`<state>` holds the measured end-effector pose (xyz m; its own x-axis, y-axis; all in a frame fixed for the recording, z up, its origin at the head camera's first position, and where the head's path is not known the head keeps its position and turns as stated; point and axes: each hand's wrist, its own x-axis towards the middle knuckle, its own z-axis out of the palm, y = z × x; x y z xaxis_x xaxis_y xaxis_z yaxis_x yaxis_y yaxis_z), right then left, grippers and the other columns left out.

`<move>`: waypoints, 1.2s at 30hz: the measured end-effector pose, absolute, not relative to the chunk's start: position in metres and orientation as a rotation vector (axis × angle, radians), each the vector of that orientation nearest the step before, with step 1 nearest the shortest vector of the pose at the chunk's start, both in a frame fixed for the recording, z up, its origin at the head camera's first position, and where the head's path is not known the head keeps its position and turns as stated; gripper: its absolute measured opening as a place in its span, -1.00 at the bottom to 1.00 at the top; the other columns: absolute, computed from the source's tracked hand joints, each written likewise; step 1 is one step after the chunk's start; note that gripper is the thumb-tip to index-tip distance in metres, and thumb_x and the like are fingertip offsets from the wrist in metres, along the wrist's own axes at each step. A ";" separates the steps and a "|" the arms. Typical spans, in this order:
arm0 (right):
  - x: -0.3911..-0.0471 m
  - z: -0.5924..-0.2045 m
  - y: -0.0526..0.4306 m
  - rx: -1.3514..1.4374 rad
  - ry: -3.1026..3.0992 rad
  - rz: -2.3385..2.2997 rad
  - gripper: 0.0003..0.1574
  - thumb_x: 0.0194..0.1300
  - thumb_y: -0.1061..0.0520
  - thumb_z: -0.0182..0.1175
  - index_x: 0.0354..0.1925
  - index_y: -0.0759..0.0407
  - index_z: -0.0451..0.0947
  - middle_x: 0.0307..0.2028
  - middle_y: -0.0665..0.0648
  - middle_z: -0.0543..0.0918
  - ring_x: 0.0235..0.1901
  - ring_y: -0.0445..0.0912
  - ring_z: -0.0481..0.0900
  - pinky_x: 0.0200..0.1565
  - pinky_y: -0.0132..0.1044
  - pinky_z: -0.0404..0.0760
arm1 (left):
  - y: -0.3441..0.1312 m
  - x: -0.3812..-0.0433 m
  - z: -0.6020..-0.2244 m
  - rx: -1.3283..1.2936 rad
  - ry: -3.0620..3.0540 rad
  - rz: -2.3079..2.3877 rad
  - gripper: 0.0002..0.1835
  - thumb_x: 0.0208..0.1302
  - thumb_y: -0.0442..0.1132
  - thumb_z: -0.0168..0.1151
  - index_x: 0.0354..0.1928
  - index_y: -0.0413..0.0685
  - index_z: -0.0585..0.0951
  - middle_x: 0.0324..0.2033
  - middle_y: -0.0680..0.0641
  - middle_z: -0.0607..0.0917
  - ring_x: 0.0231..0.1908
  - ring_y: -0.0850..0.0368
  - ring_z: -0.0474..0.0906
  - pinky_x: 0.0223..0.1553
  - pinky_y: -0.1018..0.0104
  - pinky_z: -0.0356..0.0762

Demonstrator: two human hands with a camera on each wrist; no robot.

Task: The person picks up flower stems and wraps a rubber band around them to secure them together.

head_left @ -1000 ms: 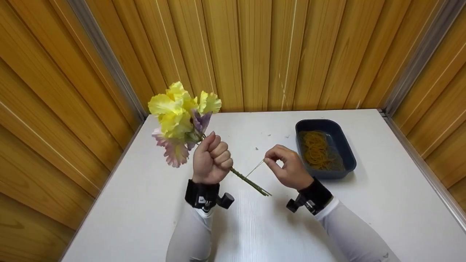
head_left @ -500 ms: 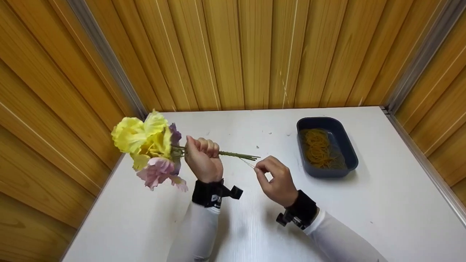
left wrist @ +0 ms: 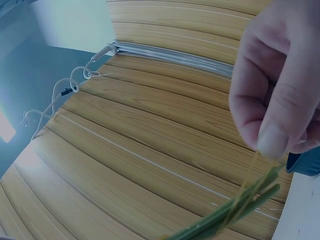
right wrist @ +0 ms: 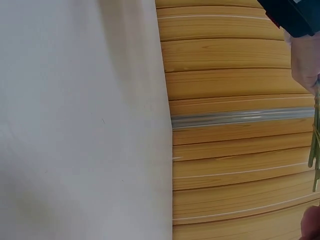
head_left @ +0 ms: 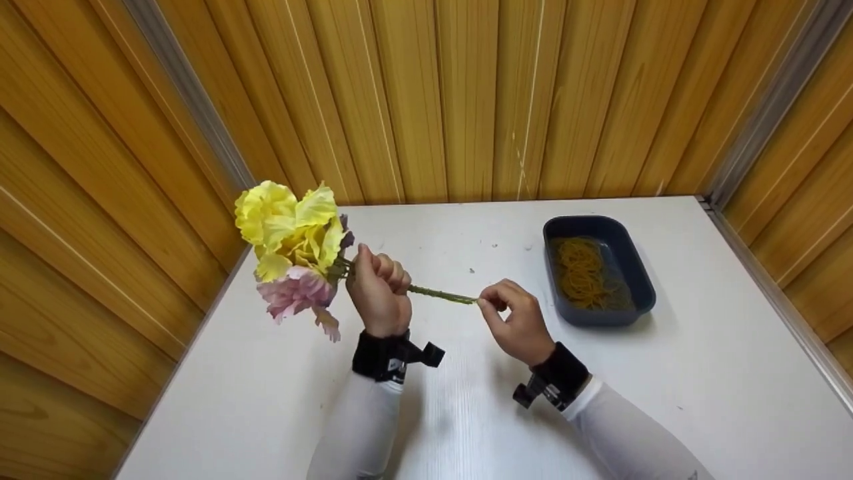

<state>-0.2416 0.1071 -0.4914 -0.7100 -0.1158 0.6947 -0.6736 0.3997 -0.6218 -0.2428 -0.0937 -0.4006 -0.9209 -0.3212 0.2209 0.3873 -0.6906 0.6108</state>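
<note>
My left hand (head_left: 380,293) grips a small bunch of flowers by its stems (head_left: 440,294). The yellow blooms (head_left: 286,220) and a pink bloom (head_left: 298,292) point to the left, and the stem ends stick out to the right. Just past those ends, my right hand (head_left: 518,323) pinches a thin yellow rubber band (left wrist: 251,172) between thumb and forefinger. In the left wrist view the band stretches from the fingertips and crosses round the green stems near their cut ends. The right wrist view catches only part of the stems and hands at its right edge.
A dark blue bin (head_left: 638,267) stands at the right of the white table (head_left: 720,373). Inside lies a heap of yellow rubber bands (head_left: 580,273). Wood-patterned panels (head_left: 466,100) wall in the back and sides. Small scraps dot the tabletop.
The bouquet has swung from a steep slant to nearly level, dipping left and then rising slightly. My right hand moved left and down, then slightly back right, keeping hold of the rubber band.
</note>
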 end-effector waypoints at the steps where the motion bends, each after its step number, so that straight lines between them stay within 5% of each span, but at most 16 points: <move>1: -0.242 -0.492 0.108 0.673 -2.108 1.311 -0.90 0.21 0.32 0.28 -0.39 0.16 0.59 -0.48 -0.06 0.53 -0.46 -0.24 0.41 -0.43 -0.28 0.47 | -0.094 -0.243 -0.401 -0.143 -0.964 -2.586 -0.48 0.55 -0.03 -0.20 -0.67 0.08 0.06 -0.70 0.08 -0.03 -0.70 0.21 -0.17 -0.64 0.33 -0.23; 25: -0.245 -0.491 0.119 0.691 -2.252 1.403 -0.90 0.33 0.16 0.22 -0.33 0.16 0.60 -0.45 -0.07 0.53 -0.44 -0.26 0.43 -0.38 -0.37 0.46 | -0.108 -0.256 -0.407 -0.135 -0.826 -2.965 -0.48 0.54 -0.06 -0.25 -0.70 0.13 0.03 -0.71 0.13 -0.06 -0.71 0.28 -0.21 -0.62 0.42 -0.24; 36: -0.246 -0.489 0.124 0.874 -2.191 1.274 -0.88 0.30 0.22 0.24 -0.36 0.01 0.57 -0.45 -0.11 0.53 -0.43 -0.27 0.41 -0.39 -0.38 0.42 | -0.102 -0.259 -0.412 -0.186 -1.003 -2.933 -0.47 0.55 -0.06 -0.26 -0.69 0.11 0.02 -0.73 0.13 -0.05 -0.73 0.28 -0.19 -0.68 0.42 -0.22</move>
<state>-0.2464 0.1244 -0.4885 -0.6944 -0.2935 0.6570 -0.7162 0.3706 -0.5914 -0.2588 -0.1024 -0.4117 -0.9922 0.0044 0.1249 0.0730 -0.7906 0.6079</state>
